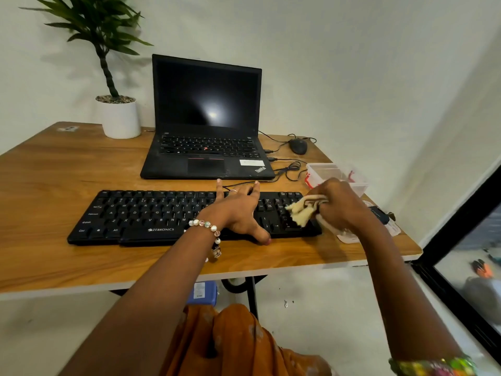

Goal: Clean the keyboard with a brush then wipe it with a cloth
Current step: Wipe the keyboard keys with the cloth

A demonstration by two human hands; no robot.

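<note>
Zebronics keyboard [151, 215] long axis left-right on desk [54, 180] — left hand [238, 213] spread flat on it; right hand [339, 204] bunches cream cloth [301, 211] at numpad end.

Matt black plastic keyboard [151, 215] on a smooth wood-grain counter [67, 172]; soft cream cloth [301, 210]; clear plastic box [325, 172]; glossy laptop screen [207, 96].
</note>
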